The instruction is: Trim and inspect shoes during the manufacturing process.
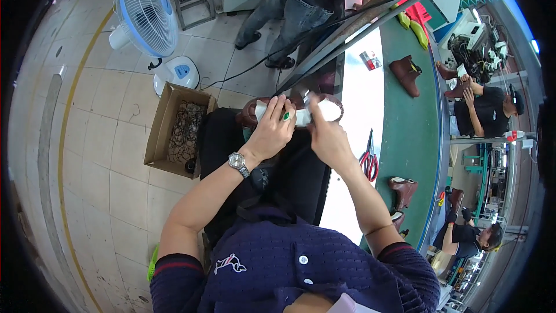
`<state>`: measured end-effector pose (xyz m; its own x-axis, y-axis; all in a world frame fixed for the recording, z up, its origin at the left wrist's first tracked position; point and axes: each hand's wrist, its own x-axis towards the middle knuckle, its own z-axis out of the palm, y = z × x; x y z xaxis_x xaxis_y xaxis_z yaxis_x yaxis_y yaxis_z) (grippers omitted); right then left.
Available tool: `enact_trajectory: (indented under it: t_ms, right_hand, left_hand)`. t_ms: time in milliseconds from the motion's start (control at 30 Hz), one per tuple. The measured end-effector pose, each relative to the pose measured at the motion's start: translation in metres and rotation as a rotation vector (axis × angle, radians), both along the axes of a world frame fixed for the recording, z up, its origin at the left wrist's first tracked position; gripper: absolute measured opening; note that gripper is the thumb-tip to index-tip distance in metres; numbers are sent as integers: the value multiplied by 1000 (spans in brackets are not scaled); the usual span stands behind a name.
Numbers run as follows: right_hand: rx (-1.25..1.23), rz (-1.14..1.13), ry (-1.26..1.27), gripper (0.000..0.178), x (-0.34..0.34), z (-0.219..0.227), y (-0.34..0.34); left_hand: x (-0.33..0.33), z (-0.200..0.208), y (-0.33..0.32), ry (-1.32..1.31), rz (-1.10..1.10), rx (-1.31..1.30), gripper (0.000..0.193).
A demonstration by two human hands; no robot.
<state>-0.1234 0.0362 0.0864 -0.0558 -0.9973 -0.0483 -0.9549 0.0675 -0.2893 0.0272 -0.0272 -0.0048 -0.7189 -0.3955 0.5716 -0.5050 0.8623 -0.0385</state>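
A brown leather shoe [248, 114] with white material over its middle and at its right end lies across my lap. My left hand [272, 128], wearing a watch and a green-stoned ring, grips the shoe from above near its left end. Over the shoe's right part, my right hand [331, 139] is closed, thumb and fingers together. A small blurred metallic thing [305, 96] shows at its fingertips; its kind is unclear. The shoe's underside is hidden by my hands and legs.
Red-handled scissors [369, 162] lie on the white table edge at my right. Brown shoes [406, 75] stand on the green belt [412, 133]. A cardboard box [159, 124] of tangled scraps sits left, by a fan [147, 14]. Other people work ahead and across.
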Motion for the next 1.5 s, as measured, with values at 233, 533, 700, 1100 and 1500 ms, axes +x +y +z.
enact_trajectory:
  t_ms: [233, 533, 700, 1100, 1500]
  right_hand:
    - [-64, -126, -147, 71, 18, 4, -1]
    - [-26, -74, -110, 74, 24, 4, -8]
    - [79, -38, -82, 71, 16, 4, -11]
    - [-111, -73, -330, 94, 47, -12, -3]
    - [15, -583, -825, 59, -29, -9, 76]
  left_hand:
    - [3, -3, 2, 33, 8, 102, 37]
    - [30, 41, -8, -118, 194, 377, 68]
    - [28, 34, -8, 68, 87, 506, 62]
    - [36, 35, 0, 278, 133, 662, 72]
    - [-60, 27, -24, 70, -184, 777, 109]
